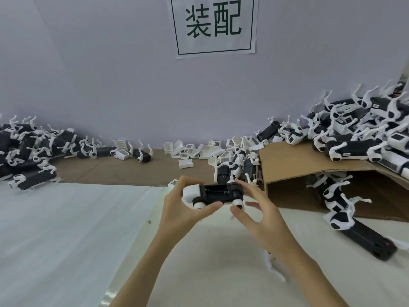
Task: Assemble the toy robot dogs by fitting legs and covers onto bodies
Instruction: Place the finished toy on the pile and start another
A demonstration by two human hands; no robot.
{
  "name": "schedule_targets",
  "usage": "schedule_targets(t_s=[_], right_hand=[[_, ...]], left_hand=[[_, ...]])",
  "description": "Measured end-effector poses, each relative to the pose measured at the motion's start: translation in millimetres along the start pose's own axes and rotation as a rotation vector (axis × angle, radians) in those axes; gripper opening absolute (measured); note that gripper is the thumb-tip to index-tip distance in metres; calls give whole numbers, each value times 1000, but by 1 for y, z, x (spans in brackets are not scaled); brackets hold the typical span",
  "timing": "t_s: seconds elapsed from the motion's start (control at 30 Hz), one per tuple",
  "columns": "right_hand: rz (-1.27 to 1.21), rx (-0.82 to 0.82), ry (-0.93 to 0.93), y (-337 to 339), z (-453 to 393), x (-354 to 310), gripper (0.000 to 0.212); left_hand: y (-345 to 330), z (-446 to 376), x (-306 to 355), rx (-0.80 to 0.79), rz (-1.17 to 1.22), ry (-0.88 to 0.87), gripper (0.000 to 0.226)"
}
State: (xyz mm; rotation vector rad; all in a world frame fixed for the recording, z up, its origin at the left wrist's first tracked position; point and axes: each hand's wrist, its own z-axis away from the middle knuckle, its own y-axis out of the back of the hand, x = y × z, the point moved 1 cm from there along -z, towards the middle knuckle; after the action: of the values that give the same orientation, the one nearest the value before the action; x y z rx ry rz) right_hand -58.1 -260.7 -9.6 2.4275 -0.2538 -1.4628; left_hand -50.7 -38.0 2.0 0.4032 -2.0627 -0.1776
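A black toy dog body [215, 194] with a white head end and white round leg joints is held above the table, its open battery bay facing up. My left hand [180, 202] grips its left end, thumb under the near side and fingers over the far side. My right hand [254, 209] is at its right end, fingers spread and lightly bent, the fingertips near or touching the near right joint [238, 202]. No legs are on this body. White covers [194, 149] lie heaped along the back wall.
Piles of assembled dogs lie at the far left [28, 156] and on the cardboard box [294, 165] at the right. More dogs spill beside the box [345, 220]. A white loose leg [274, 264] lies under my right forearm. White foam sheet [66, 229] covers the table.
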Motion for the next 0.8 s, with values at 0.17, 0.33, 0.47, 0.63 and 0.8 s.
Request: schedule_targets(t_s=[0.17, 0.33, 0.47, 0.63, 0.8], right_hand=[[-306, 69, -195, -10, -1, -4, 42], [-255, -14, -513, -11, 1, -5, 78], [-319, -68, -641, -12, 2, -7, 83], [-326, -84, -634, -15, 3, -5, 60], [-222, -37, -327, -22, 6, -10, 58]], left_hand=[[-4, -5, -6, -134, 262, 301, 61], [-5, -7, -8, -338, 421, 547, 84], [-6, -7, -17, -302, 493, 786, 63], [0, -8, -21, -389, 445, 680, 88], [3, -9, -22, -207, 298, 611, 85]])
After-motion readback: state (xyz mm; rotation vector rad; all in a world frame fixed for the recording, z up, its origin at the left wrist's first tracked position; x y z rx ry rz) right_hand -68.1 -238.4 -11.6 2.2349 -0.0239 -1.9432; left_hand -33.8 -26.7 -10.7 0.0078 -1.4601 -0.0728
